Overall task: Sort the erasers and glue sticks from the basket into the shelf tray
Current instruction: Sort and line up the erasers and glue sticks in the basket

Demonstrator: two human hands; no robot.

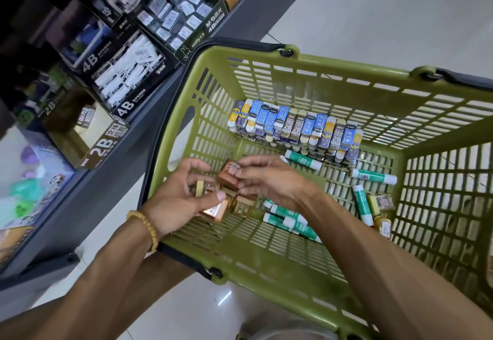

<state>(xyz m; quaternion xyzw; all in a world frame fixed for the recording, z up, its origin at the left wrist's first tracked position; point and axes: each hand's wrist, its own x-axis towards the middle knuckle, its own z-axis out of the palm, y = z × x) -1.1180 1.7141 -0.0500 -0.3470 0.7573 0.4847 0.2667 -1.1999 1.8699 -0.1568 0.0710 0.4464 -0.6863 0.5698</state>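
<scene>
A green plastic basket [314, 91] fills the middle of the head view. Several blue and grey erasers [296, 123] stand in a row along its far wall. Green-and-white glue sticks [373, 175] lie scattered on its floor. At the near left corner my left hand [177, 197] cups several gold-wrapped erasers [213, 210]. My right hand [269, 177] pinches one more gold-wrapped eraser [229, 173] at its fingertips, right above the stack in my left hand. More gold erasers [382, 207] lie at the right among the glue sticks.
A dark shelf [112, 179] runs along the left, with open display boxes marked 2B [101, 150] and 4B [125, 107] holding erasers. Pale floor tiles [386, 14] lie beyond and below the basket. The basket's black handle [240, 43] rests against the shelf edge.
</scene>
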